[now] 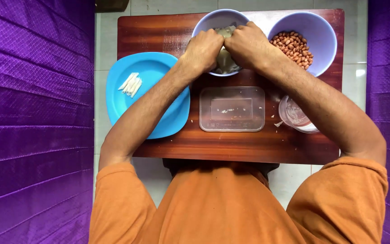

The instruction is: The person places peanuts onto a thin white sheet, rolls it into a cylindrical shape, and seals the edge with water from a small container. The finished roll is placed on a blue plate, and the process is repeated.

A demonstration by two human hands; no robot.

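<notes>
Overhead view of my work at a small reddish-brown wooden table. The landmark is the pale lavender round plastic bowl at the table's far edge, over which both my hands meet. My left hand and my right hand are curled with knuckles up, thumbs touching, and both are closed on a grey-green crumpled leafy mass that sits in this bowl and shows between and just below my hands; the fingertips themselves are hidden, so how far they dig in I cannot tell. Just right of the bowl, nearly touching it, stands a second pale lavender round plastic bowl holding reddish-brown peanuts. Left of the landmark bowl and nearer to me lies a bright blue rounded-square plastic plate, my left forearm crossing over its right part; on it rests a small cluster of pale whitish strips. Directly on my side of the bowl lies a clear rectangular plastic container, with a few pale scraps inside. To the right of that container, partly under my right forearm, is a clear round plastic cup or lid. A few pale flecks lie on the wood between these two clear pieces. My orange sleeves fill the near edge.
</notes>
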